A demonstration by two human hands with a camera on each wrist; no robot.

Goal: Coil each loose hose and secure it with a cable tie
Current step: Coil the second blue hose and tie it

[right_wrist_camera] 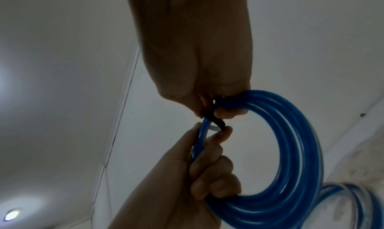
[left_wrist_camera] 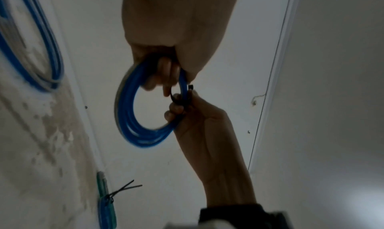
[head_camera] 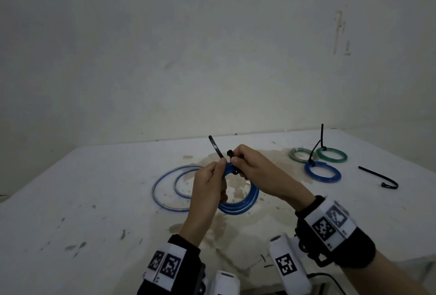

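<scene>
Both hands meet above the middle of the tabletop [head_camera: 70, 200], working on a blue hose [head_camera: 238, 205]. The left hand [head_camera: 207, 183] has its fingers curled round the bundled turns of the coil, thumb and forefinger pinching at the top where a black tie [head_camera: 215, 147] wraps the hose. The right hand [head_camera: 254, 167] pinches the tie's head end between thumb and fingertips, close against the left hand's fingertips — the two are almost touching. The tie's free tail sticks up and to the left above the hands.

The coil hangs from the hands, its lower turns near or on the tabletop; whether they touch it cannot be told. Part of the same hose is not gathered — two wider loops [head_camera: 169, 188] lie flat on the tabletop to the left of the hands.

From the left wrist view the coil [left_wrist_camera: 133, 117] hangs as a tight ring of several turns, with the tie [left_wrist_camera: 180, 99] looped round it where the right hand's fingertips [left_wrist_camera: 176, 109] hold it. The right wrist view shows the same band [right_wrist_camera: 214, 119] crossing the hose [right_wrist_camera: 290, 150] between both hands' fingertips.

At the far right lie three small coils close together: a pale one [head_camera: 300, 155], a green one [head_camera: 331, 155] and a blue one [head_camera: 322, 172], with black tie tails standing up from them. A loose tie [head_camera: 379, 177] lies further right, curled at its near end.
</scene>
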